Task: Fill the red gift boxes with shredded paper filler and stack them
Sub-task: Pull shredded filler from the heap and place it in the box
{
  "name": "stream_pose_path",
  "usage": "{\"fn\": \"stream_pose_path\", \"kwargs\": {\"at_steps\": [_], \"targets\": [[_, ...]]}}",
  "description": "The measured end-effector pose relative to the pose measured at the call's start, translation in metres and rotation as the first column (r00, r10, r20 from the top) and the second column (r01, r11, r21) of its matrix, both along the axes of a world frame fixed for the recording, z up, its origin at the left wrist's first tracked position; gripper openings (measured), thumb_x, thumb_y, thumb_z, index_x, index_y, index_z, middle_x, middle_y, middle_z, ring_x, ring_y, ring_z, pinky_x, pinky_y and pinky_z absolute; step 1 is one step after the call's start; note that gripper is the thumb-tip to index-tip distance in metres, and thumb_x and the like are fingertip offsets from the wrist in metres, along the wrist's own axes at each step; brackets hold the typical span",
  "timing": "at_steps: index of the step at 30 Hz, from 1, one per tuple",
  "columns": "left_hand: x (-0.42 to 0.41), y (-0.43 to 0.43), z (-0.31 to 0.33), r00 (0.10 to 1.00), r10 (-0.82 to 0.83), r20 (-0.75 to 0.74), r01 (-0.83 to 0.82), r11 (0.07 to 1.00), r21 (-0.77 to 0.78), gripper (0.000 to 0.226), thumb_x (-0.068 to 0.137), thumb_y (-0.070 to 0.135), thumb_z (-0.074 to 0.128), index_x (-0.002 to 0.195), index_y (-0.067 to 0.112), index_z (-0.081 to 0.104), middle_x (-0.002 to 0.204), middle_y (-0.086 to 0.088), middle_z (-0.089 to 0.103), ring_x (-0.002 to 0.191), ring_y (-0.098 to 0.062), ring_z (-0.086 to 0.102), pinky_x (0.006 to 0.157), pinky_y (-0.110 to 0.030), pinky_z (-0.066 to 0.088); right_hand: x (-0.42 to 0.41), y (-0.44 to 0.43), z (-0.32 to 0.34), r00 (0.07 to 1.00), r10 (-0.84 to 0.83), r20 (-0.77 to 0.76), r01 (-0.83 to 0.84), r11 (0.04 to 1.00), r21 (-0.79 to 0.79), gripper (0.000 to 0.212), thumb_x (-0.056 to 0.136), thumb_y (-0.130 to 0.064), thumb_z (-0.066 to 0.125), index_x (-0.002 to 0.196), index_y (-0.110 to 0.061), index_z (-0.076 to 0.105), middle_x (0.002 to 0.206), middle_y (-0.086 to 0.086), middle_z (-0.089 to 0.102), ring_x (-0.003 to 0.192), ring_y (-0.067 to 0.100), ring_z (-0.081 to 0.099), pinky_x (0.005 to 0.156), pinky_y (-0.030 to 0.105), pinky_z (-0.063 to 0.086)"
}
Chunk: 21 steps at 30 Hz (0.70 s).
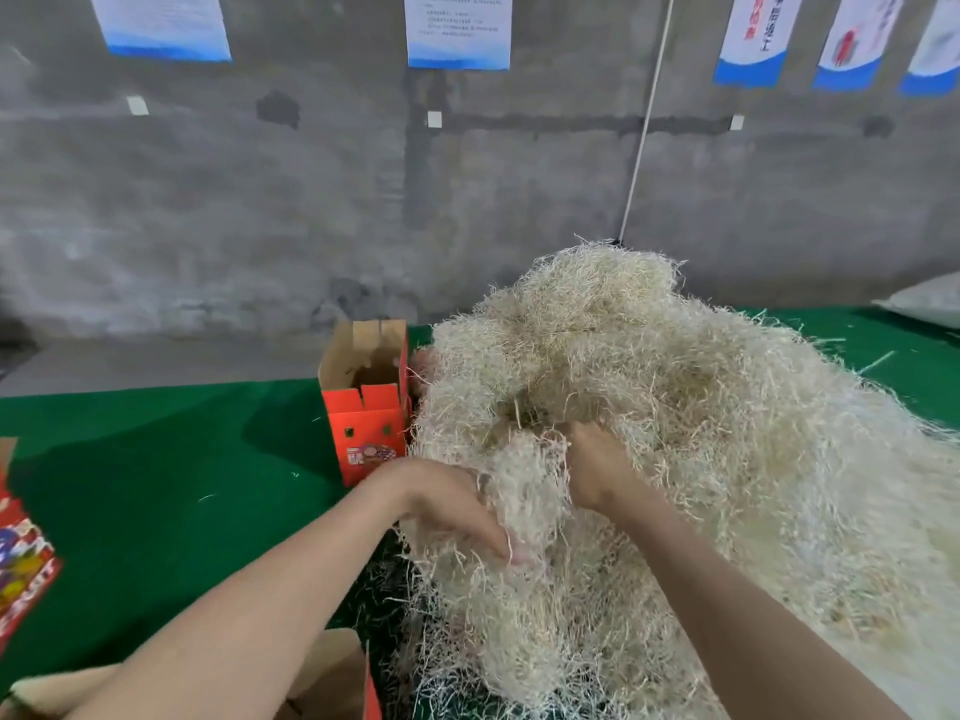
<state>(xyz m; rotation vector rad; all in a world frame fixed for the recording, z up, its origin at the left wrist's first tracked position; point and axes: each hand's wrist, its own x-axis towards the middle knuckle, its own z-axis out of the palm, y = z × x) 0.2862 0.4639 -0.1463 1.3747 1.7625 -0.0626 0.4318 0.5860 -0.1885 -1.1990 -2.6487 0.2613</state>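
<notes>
The person is pulling a clump (pixel 522 491) out of the filler (pixel 701 407), which is lying in a big heap at 3 o'clock on the table (pixel 156 485). The left hand (pixel 447 504) is gripping the clump, its fingers (pixel 498 543) curling down into the strands. The right hand (pixel 597 475) is pressing into the same clump from the 2 o'clock side, but its fingers are sinking out of sight, so whether it is gripping or only pushing cannot be told. To do this well, the person is probably needing to tear the clump free of the heap before lifting, since the strands are tangling and a long tail would likely be dragging across the cloth. Compacting it between both hands should be helping it pass the flaps. The open box (pixel 366 433) is standing upright at 10 o'clock of the hands, touching the heap's edge, with its brown flaps raised and its mouth looking narrow. It is also sitting close to the table's far edge, so a hard push down into it could be tipping it that way. A near box (pixel 332 678) is showing partly at 7 o'clock, under the left forearm, and a flat box (pixel 23 563) is lying at 9 o'clock at the frame's edge. Bare green cloth between these is giving the left arm room to swing; to the right the heap is crowding everything.
</notes>
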Motion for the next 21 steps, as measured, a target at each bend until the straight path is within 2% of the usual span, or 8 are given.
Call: {"fn": "stream_pose_path", "kwargs": {"at_steps": [3, 4, 6, 8, 11, 15, 18, 21], "targets": [[0.019, 0.024, -0.017, 0.818, -0.130, -0.560, 0.174, 0.984, 0.026, 0.066, 0.070, 0.042, 0.076, 0.126, 0.016, 0.052, 0.107, 0.000, 0.062, 0.090, -0.017, 0.057, 0.078, -0.029, 0.046, 0.000, -0.001, -0.004, 0.994, 0.110, -0.016, -0.109, 0.993, 0.043, 0.050, 0.086, 0.002, 0.048, 0.132, -0.019, 0.046, 0.081, 0.000, 0.059, 0.062, 0.010, 0.052, 0.053, 0.014, 0.040], [0.020, 0.027, -0.020, 0.705, -0.067, -0.706, 0.222, 0.966, 0.129, 0.059, 0.074, 0.034, 0.073, 0.126, 0.015, 0.050, 0.097, 0.000, 0.060, 0.085, -0.017, 0.055, 0.076, -0.031, 0.043, 0.000, 0.002, -0.007, 0.993, 0.118, -0.005, -0.118, 0.992, 0.045, 0.056, 0.084, 0.005, 0.041, 0.134, -0.021, 0.044, 0.085, 0.000, 0.062, 0.061, 0.011, 0.057, 0.047, 0.015, 0.039], [0.014, 0.031, -0.021, 0.591, 0.139, -0.795, 0.300, 0.876, 0.377, 0.042, 0.082, 0.016, 0.062, 0.122, 0.015, 0.050, 0.088, 0.002, 0.059, 0.079, -0.016, 0.053, 0.075, -0.032, 0.042, 0.005, 0.007, -0.012, 0.990, 0.117, 0.078, -0.120, 0.992, 0.036, 0.060, 0.081, 0.000, 0.037, 0.137, -0.021, 0.039, 0.119, 0.007, 0.060, 0.090, 0.018, 0.066, 0.056, 0.018, 0.050], [0.001, 0.034, -0.018, 0.607, 0.334, -0.721, 0.306, 0.739, 0.600, 0.045, 0.079, 0.007, 0.059, 0.122, 0.016, 0.048, 0.093, -0.002, 0.060, 0.089, -0.020, 0.055, 0.081, -0.036, 0.041, 0.016, 0.015, -0.019, 0.990, 0.058, 0.132, -0.053, 0.998, -0.042, 0.051, 0.088, -0.014, 0.043, 0.139, -0.017, 0.035, 0.128, 0.008, 0.055, 0.106, 0.022, 0.061, 0.076, 0.023, 0.052], [-0.015, 0.038, -0.016, 0.689, 0.518, -0.507, 0.199, 0.537, 0.820, 0.061, 0.074, 0.013, 0.068, 0.129, 0.020, 0.044, 0.095, -0.005, 0.061, 0.096, -0.024, 0.054, 0.080, -0.035, 0.040, 0.030, 0.020, -0.032, 0.996, -0.022, 0.087, 0.034, 0.990, -0.134, 0.067, 0.082, -0.004, 0.050, 0.144, -0.018, 0.027, 0.134, 0.004, 0.050, 0.100, 0.017, 0.062, 0.077, 0.019, 0.051], [-0.026, 0.039, -0.021, 0.745, 0.588, -0.315, 0.065, 0.406, 0.911, 0.071, 0.070, 0.015, 0.076, 0.133, 0.024, 0.042, 0.095, -0.007, 0.059, 0.095, -0.024, 0.052, 0.068, -0.029, 0.038, 0.051, 0.021, -0.044, 0.996, -0.088, -0.002, 0.084, 0.957, -0.277, 0.075, 0.082, -0.001, 0.050, 0.147, -0.021, 0.019, 0.137, 0.004, 0.046, 0.096, 0.017, 0.060, 0.078, 0.020, 0.053], [-0.044, 0.032, -0.007, 0.721, 0.686, -0.092, -0.084, 0.220, 0.972, 0.070, 0.067, 0.012, 0.079, 0.129, 0.021, 0.047, 0.086, -0.002, 0.057, 0.094, -0.029, 0.057, 0.074, -0.033, 0.043, 0.076, 0.027, -0.052, 0.979, -0.181, 0.097, 0.202, 0.930, -0.308, 0.063, 0.085, -0.003, 0.047, 0.144, -0.012, 0.028, 0.137, 0.009, 0.046, 0.117, 0.022, 0.052, 0.094, 0.027, 0.046], [-0.052, 0.024, 0.005, 0.717, 0.675, 0.173, -0.273, 0.044, 0.961, 0.077, 0.065, 0.010, 0.081, 0.133, 0.023, 0.046, 0.101, -0.008, 0.060, 0.111, -0.036, 0.053, 0.094, -0.042, 0.039, 0.077, 0.018, -0.042, 0.973, -0.151, 0.173, 0.199, 0.931, -0.307, 0.052, 0.085, -0.007, 0.053, 0.135, -0.009, 0.039, 0.117, 0.006, 0.059, 0.094, 0.016, 0.059, 0.086, 0.027, 0.052]]}}
